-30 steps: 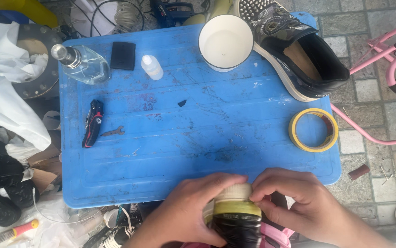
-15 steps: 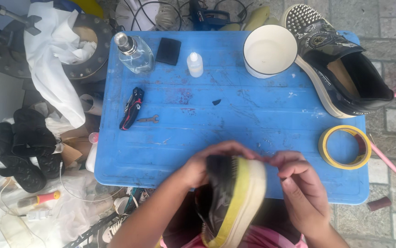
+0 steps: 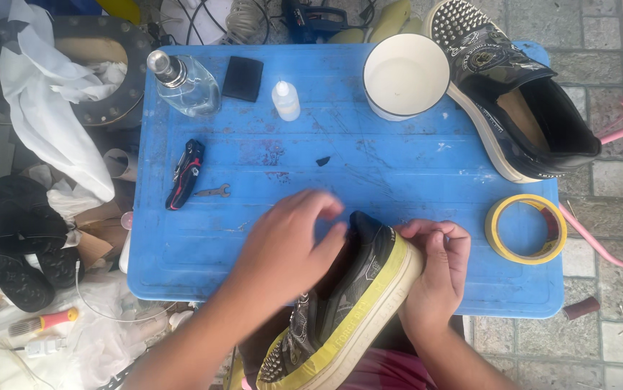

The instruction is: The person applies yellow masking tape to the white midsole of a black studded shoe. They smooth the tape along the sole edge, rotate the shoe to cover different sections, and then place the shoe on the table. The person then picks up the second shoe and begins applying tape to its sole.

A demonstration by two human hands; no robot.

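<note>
A black studded shoe (image 3: pixel 347 303) with yellow tape around its sole lies tilted at the near edge of the blue table (image 3: pixel 398 173), heel up. My right hand (image 3: pixel 438 278) grips the taped heel and sole from the right. My left hand (image 3: pixel 290 245) rests on the shoe's upper and collar, fingers curled, slightly blurred. The matching black shoe (image 3: pixel 514 94) without tape lies at the table's far right corner.
On the table: a yellow tape roll (image 3: pixel 527 228) at right, a white cup (image 3: pixel 405 76), a small white bottle (image 3: pixel 285 100), a black pad (image 3: pixel 243 78), a clear glass bottle (image 3: pixel 185 83), a red-black pocket tool (image 3: pixel 185 173). Black sandals (image 3: pixel 15 238) and white cloth (image 3: pixel 51 108) lie left. Pink frame (image 3: pixel 615 245) at right.
The shoe has been raised further onto the table and turned. My left hand slid over its upper; my right hand shifted to the heel. The camera view moved slightly.
</note>
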